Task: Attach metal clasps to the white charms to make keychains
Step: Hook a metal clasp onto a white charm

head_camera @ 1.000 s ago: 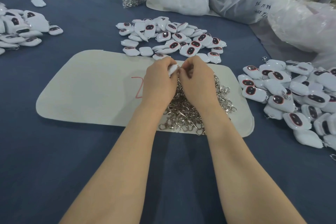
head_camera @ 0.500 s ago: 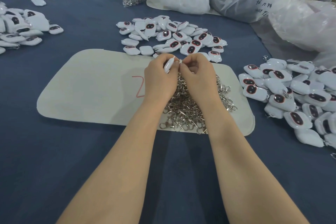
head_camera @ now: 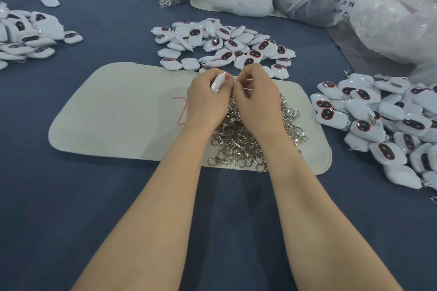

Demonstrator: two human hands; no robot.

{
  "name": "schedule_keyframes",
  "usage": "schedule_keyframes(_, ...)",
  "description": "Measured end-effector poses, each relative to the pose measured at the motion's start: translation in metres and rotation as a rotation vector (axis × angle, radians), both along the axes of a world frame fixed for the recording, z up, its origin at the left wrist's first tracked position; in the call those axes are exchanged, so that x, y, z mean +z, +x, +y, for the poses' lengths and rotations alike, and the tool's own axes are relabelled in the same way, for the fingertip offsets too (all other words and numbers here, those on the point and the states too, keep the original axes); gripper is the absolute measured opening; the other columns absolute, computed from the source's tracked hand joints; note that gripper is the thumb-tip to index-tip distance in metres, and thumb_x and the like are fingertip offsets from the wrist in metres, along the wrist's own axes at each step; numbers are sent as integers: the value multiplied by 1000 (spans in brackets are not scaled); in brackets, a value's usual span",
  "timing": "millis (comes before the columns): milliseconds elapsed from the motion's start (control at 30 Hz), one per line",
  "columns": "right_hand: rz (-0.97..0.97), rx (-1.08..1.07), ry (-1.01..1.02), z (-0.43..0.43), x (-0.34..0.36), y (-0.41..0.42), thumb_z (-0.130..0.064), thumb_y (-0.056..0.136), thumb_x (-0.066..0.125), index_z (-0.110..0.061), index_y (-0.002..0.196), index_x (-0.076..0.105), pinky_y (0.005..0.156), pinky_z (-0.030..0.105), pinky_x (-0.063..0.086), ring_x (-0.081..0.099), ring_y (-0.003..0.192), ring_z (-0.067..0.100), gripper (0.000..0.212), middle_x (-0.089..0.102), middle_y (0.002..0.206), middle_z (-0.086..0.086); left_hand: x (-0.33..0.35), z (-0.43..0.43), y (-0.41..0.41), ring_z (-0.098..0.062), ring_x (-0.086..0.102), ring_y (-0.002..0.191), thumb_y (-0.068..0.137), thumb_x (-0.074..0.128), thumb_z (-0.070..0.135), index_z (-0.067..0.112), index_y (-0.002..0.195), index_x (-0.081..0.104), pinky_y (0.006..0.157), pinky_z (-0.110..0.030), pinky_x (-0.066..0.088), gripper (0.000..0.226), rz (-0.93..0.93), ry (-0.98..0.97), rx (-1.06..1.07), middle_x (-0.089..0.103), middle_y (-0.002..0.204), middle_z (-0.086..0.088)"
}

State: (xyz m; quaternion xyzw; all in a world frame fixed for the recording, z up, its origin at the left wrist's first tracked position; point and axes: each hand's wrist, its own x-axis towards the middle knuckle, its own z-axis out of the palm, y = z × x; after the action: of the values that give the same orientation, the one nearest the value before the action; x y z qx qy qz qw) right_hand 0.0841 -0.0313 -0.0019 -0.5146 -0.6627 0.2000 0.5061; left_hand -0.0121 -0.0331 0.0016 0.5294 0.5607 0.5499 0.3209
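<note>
Your left hand (head_camera: 205, 99) pinches a white charm (head_camera: 218, 82), your right hand (head_camera: 256, 99) pinches a clasp (head_camera: 234, 81) beside it: keep that charm steady and feed the clasp squarely through.

White charm (head_camera: 218, 82) edge-on in left hand (head_camera: 205, 101), over silver clasp heap (head_camera: 238, 146)
</note>
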Motion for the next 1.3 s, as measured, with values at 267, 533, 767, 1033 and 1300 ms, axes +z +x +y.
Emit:
schedule_keyframes(267,-61,-95,-7,4,-6,6,-3,88,53,-12,83,49,58,16,37,45,63,12,11,51,71,-2,-3,0,-2,-15,68,70,88,60,20,20,76,66,58,-32,57,13,-155,-120,-117,68,76,0)
schedule_keyframes(533,-70,-191,-34,8,-8,9,-5,88,53,-14,82,49,56,9,37,44,60,6,11,48,67,-8,-4,3,-4,0,65,71,85,65,14,19,100,50,66,-25,59,22,-171,-161,-161,58,96,0)
schedule_keyframes(767,-83,-195,-42,8,-8,11,-7,89,53,-16,83,49,56,8,37,45,60,4,12,49,67,-11,-2,1,-3,-3,60,55,91,59,19,17,101,56,55,-22,55,10,-48,-144,-165,62,79,2)
schedule_keyframes(1033,-115,-151,-42,7,-9,8,-6,89,53,-14,84,49,58,13,37,44,60,5,11,50,69,-8,-5,5,-2,-19,60,85,90,55,26,22,105,50,88,-46,53,16,19,-187,-122,58,90,4)
schedule_keyframes(1300,-182,-88,-69,6,-8,6,-4,90,50,-11,87,50,61,18,37,50,71,18,8,57,80,5,-10,7,-5,-19,55,81,91,54,26,20,115,46,79,-37,50,26,-14,-199,-115,58,96,-4)
